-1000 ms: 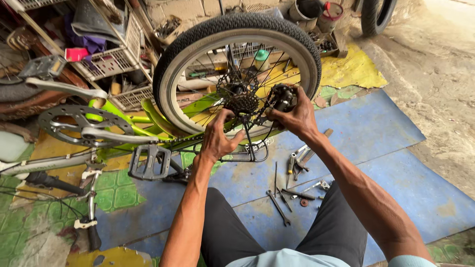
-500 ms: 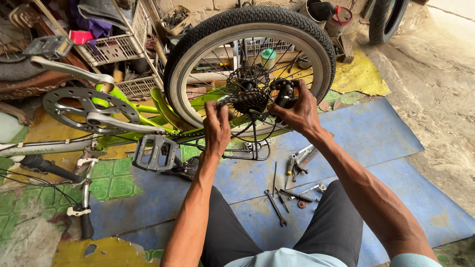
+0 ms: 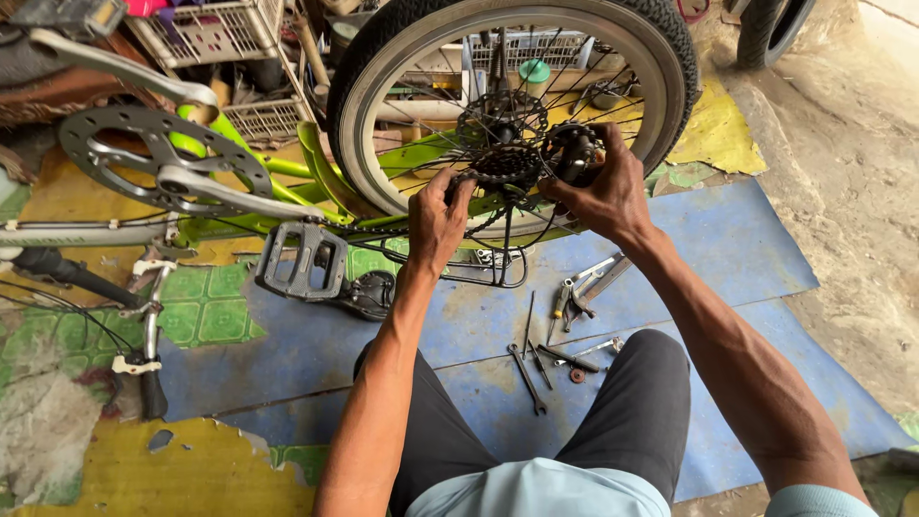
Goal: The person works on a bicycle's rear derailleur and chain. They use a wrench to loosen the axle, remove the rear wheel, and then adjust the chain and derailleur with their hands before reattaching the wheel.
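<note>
Head view is looking down on a bicycle lying on its side, with the rear wheel (image 3: pixel 402 57) filling the far middle of the scene, its tyre arching up past the top edge. At the wheel's centre the sprocket cluster (image 3: pixel 504 163) is facing the camera, so the hub axis is pointing roughly toward the viewer while the lime-green frame (image 3: pixel 287 172) is running its long axis leftward from the wheel to the crank. The left hand (image 3: pixel 438 218) is curling its fingers onto the near-left edge of the cluster and the chain there. The right hand (image 3: pixel 598 187) is closing around the black derailleur (image 3: pixel 574 153) just right of the cluster, gripping it with fingers wrapped over the top.

Left of the wheel the silver chainring (image 3: pixel 115 153) is lying flat with its crank arm (image 3: pixel 230 196) reaching right, and a black pedal (image 3: pixel 299 260) is sitting just near of it. Handlebar grips and cables are trailing along the far-left edge.

Near the hands, on the blue mat (image 3: pixel 728 249), several hand tools (image 3: pixel 565 316) are lying scattered: pliers, wrenches and thin rods, close to the person's right knee (image 3: pixel 651 364) in dark trousers. Wire crates (image 3: pixel 206 33) are stacking behind the frame at the far left.
</note>
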Available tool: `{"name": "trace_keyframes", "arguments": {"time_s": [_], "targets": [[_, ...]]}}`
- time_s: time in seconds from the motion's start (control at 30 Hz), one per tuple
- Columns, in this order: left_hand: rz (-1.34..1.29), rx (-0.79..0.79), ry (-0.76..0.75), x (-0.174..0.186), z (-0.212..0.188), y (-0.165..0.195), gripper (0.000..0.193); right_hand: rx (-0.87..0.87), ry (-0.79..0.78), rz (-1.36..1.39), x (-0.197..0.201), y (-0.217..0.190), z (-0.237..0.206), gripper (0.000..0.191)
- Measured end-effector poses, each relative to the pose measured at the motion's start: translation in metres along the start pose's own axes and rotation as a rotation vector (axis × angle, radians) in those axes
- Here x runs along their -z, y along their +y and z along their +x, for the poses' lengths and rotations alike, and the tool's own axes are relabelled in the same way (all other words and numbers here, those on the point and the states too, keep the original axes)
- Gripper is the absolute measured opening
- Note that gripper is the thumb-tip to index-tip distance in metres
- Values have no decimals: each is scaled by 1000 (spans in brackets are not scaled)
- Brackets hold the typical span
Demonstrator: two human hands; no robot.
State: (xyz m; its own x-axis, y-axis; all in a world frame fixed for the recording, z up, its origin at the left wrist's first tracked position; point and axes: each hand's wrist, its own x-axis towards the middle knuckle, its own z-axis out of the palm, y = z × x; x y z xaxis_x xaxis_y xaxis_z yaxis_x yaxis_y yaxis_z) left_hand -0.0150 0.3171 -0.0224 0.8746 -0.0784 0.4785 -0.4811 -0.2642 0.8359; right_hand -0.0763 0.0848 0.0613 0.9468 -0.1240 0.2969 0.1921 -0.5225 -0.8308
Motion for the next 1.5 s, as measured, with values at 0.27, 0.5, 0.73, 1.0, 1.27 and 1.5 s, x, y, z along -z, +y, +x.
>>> {"name": "trace_keyframes", "arguments": {"time_s": [0.27, 0.5, 0.73, 1.0, 1.27, 1.5], "targets": [[0, -1, 30, -3, 6, 11, 24, -121, 2, 3, 1, -9, -4, 69], [-46, 26, 8, -1, 3, 13, 24, -13, 27, -20, 3, 6, -7, 71], [-20, 45, -15, 0, 3, 11, 30, 205, 91, -167, 9, 23, -7, 74], [-23, 15, -16, 0, 6, 13, 32, 42, 41, -19, 3, 17, -6, 69], [-42, 16, -16, -1, 6, 15, 30, 72, 87, 16, -8, 13, -10, 63], [-37, 56, -16, -3, 2, 17, 28, 32, 122, 40, -19, 2, -11, 58]]}}
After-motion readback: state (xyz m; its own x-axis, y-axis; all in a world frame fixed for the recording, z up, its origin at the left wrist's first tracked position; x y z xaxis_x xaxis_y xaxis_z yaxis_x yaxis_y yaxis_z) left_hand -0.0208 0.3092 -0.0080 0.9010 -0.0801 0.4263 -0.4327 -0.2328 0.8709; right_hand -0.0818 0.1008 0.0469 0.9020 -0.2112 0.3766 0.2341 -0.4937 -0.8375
